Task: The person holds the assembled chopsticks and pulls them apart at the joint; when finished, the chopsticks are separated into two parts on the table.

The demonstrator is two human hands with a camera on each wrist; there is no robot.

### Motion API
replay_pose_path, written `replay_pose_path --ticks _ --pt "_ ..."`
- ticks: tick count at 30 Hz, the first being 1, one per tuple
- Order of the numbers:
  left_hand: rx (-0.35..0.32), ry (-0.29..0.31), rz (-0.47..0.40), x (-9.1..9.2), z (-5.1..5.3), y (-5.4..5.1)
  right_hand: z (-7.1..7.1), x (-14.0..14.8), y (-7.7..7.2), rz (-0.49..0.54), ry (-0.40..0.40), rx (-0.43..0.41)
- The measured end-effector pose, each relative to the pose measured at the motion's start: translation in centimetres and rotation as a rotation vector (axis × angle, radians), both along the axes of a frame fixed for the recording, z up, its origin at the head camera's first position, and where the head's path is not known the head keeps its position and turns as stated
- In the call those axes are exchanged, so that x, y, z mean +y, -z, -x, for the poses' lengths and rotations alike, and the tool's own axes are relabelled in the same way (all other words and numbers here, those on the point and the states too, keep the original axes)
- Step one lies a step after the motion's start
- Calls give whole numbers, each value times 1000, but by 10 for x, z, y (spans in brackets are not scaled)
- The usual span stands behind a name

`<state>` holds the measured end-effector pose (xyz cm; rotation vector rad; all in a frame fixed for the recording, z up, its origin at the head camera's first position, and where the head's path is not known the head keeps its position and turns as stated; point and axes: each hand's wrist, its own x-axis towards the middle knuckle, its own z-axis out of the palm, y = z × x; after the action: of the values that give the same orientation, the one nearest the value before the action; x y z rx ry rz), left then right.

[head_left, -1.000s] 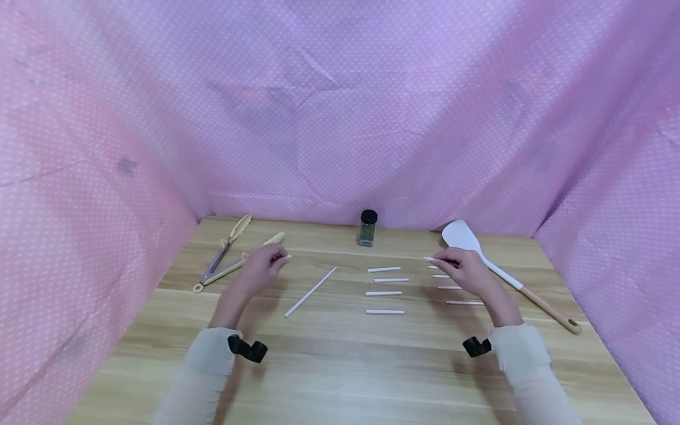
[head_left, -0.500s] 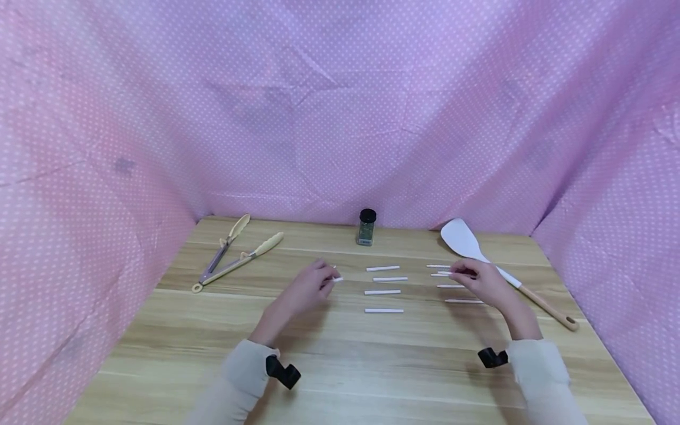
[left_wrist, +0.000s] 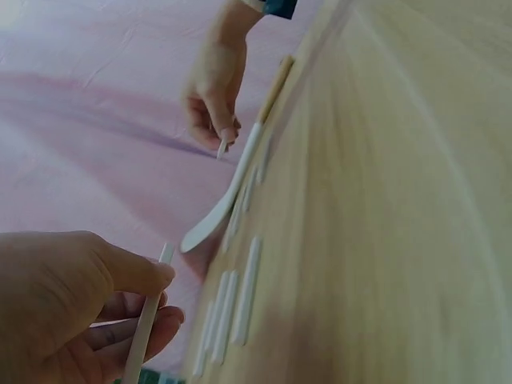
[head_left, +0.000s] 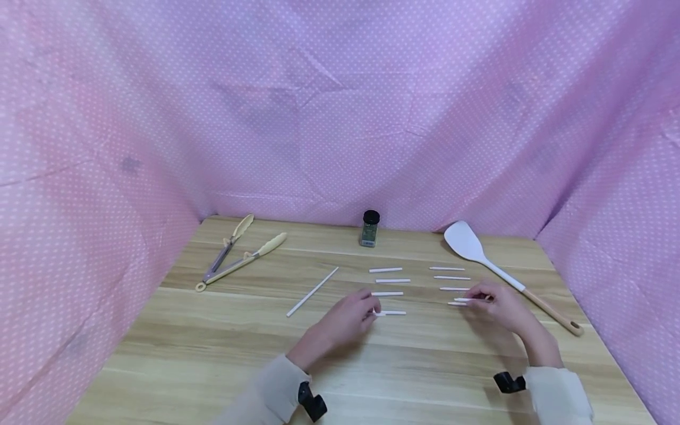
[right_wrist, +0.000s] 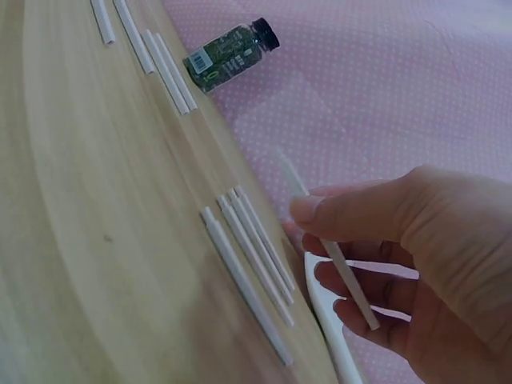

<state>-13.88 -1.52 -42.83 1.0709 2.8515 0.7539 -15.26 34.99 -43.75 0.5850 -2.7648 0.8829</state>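
My left hand pinches a short white stick between thumb and fingertips. It hovers by the nearest of several white sticks lying in a column on the table. My right hand pinches another slim white stick, held above the table. Beneath it lies a second column of several thin white sticks, the nearest partly hidden by that hand. A longer white stick lies slanted on the table, left of the columns.
Open tongs with cream tips lie at the back left. A jar of green herbs with a black lid stands at the back middle. A white spatula with a wooden handle lies at right. Pink dotted cloth surrounds the wooden table.
My left hand has moved right and nearer, from beside the tongs, past the slanted stick, to the left column. My right hand has moved nearer along the right column. Both keep their sticks.
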Motion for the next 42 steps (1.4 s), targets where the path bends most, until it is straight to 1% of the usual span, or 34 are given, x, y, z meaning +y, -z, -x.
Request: replay_pose_path --ticks 5,7,12,15,17,19,23,27,32,37,40,42 --pt "26 16 75 15 -8 10 -10 7 11 -12 -13 -17" --pt "52 29 94 19 -10 13 -13 10 14 -5 -11 -38" --pt "137 65 130 29 -13 23 -19 13 17 -21 8 -123" --pt "163 72 152 33 -16 29 -20 13 18 -31 24 -190" --pt "173 72 172 35 -17 32 -21 13 20 -29 27 -213" --pt "173 70 189 36 -18 34 -20 12 21 -27 21 -214" --pt "178 70 215 37 -19 38 -19 13 27 -19 13 -192" --pt "194 73 227 38 -18 40 -17 13 31 -21 25 -182" --pt "214 72 227 40 -18 43 -17 15 35 -31 34 -170" --pt "242 68 220 40 -18 46 -17 16 37 -30 27 -157" --pt "239 67 216 40 -18 45 -17 15 36 -31 31 -164" --pt "219 59 207 38 -18 45 -18 15 35 -33 31 -169"
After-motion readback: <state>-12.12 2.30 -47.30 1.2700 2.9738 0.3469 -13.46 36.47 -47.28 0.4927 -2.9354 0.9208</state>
